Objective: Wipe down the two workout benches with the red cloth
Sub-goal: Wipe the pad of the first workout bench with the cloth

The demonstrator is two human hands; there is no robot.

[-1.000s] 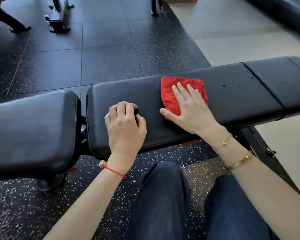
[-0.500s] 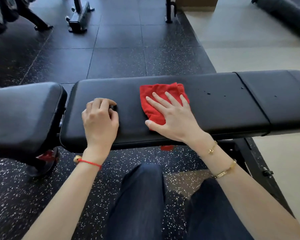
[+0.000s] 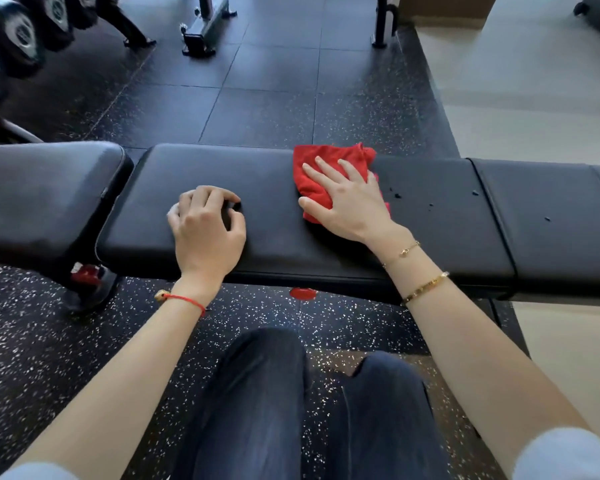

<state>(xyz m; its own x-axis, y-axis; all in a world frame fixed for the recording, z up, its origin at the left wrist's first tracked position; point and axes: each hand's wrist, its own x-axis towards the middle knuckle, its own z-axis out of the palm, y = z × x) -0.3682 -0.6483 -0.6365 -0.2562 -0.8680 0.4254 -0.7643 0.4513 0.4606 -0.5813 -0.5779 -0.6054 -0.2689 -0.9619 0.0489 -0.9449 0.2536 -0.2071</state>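
A long black padded bench (image 3: 257, 168) runs across the view in front of me. The red cloth (image 3: 329, 161) lies bunched on its middle pad, reaching the far edge. My right hand (image 3: 350, 206) presses flat on the cloth with straight, spread fingers. To the left, my left hand (image 3: 205, 226) rests on the same pad with curled fingers, fingertips on the surface, holding nothing. A few dark droplets (image 3: 397, 195) dot the pad right of the cloth. A separate black pad (image 3: 42, 188) adjoins at the left and another section (image 3: 551, 202) at the right.
Dumbbells (image 3: 18, 32) sit on a rack at the far left. Metal equipment feet (image 3: 201, 32) stand on the dark rubber floor beyond the bench. Pale flooring (image 3: 534, 98) lies at the right. My knees in dark jeans (image 3: 257, 393) are below the bench.
My right hand has slid the red cloth a little right and toward the pad's far edge. My left hand has stayed in place on the pad.
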